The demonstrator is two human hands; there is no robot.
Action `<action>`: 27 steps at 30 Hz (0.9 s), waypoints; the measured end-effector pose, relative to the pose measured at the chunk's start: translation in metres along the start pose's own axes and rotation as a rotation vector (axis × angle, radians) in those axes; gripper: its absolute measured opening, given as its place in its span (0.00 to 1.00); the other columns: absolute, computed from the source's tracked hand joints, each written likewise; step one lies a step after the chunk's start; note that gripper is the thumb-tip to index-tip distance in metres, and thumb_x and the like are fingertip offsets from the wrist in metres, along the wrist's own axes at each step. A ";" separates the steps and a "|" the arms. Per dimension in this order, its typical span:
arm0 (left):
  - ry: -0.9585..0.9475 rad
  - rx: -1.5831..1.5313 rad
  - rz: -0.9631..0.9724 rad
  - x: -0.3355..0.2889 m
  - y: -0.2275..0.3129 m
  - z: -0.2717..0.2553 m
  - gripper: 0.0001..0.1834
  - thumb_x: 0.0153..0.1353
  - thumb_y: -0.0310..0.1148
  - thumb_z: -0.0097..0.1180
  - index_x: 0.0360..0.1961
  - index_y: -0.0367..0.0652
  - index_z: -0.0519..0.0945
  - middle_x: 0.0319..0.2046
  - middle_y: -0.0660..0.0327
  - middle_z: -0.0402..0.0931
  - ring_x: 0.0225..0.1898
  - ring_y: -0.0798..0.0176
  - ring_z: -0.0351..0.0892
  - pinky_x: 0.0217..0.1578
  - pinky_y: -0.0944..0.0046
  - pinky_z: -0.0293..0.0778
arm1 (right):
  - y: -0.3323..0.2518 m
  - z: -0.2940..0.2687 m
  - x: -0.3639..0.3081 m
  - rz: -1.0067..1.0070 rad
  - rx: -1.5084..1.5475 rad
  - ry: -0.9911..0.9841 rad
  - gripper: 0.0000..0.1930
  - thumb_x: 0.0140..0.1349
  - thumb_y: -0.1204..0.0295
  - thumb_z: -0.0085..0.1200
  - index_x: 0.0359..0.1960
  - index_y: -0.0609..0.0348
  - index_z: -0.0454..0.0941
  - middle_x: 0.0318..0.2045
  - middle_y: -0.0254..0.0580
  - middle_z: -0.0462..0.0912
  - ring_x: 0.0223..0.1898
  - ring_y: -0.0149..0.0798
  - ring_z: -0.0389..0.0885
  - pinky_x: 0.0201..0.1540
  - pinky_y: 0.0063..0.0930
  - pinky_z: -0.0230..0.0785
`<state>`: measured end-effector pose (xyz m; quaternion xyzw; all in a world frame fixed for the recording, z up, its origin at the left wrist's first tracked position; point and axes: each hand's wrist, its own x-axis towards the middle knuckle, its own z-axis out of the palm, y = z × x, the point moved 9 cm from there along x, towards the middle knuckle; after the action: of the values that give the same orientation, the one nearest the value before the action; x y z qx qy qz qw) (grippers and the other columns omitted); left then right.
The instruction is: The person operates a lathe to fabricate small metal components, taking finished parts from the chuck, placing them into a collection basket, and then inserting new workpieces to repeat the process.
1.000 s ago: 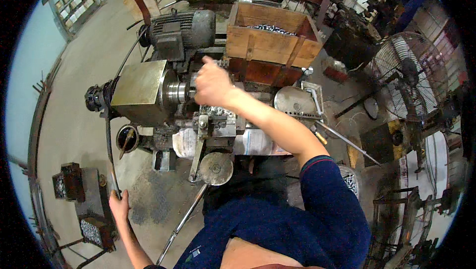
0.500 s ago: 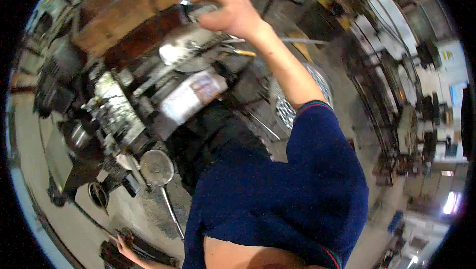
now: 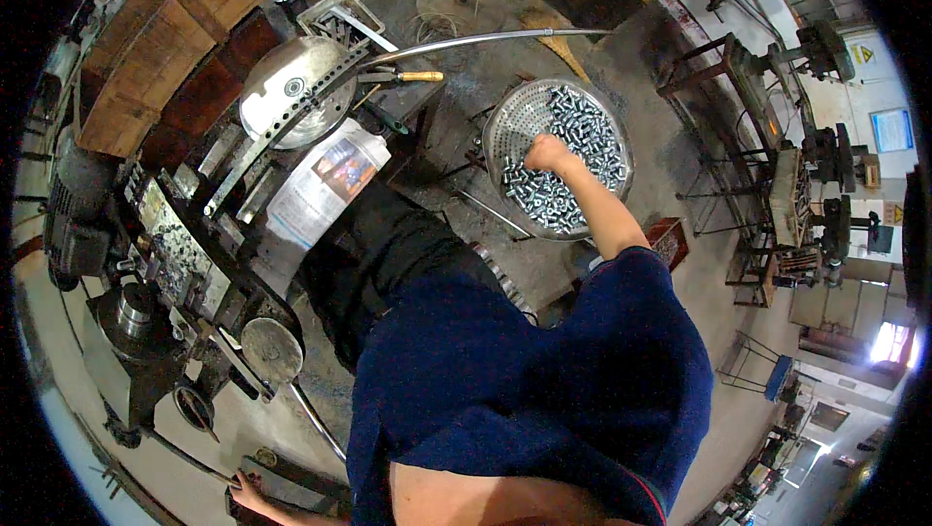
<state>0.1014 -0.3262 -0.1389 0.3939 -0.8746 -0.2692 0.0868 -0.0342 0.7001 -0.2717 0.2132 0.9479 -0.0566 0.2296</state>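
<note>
My right hand (image 3: 549,153) is over a round perforated metal basin (image 3: 507,124), its fingers curled closed at the edge of the pile. Whatever it may hold is hidden. Many small shiny metal cylinders (image 3: 592,143) fill the basin's right and lower parts, while the holed bottom shows at upper left. At the lower left, my left hand (image 3: 250,495) is closed around the end of a long dark lever (image 3: 189,451) that runs to the machine beside me.
A machine with a large round metal disc (image 3: 282,89) and a perforated bar stands ahead left, a newspaper (image 3: 325,186) near it. Other items are an orange-handled tool (image 3: 419,77), a tray of metal pieces (image 3: 342,26), a round stool-like plate (image 3: 272,349) and a red box (image 3: 668,240).
My right hand has come from the far middle, near the machine, back and right to the basin, and its spread fingers have closed. My left hand stays at the lever.
</note>
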 end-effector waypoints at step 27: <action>-0.038 0.371 0.258 0.006 0.004 -0.001 0.23 0.55 0.37 0.57 0.46 0.31 0.70 0.33 0.48 0.76 0.28 0.52 0.77 0.26 0.57 0.72 | -0.008 0.022 0.067 -0.211 -0.179 0.319 0.09 0.42 0.60 0.51 0.22 0.44 0.81 0.29 0.39 0.81 0.38 0.41 0.77 0.41 0.32 0.70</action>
<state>0.0953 -0.3284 -0.1358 0.2829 -0.9537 -0.0976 0.0299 -0.0827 0.7135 -0.3223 0.0977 0.9906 0.0384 0.0877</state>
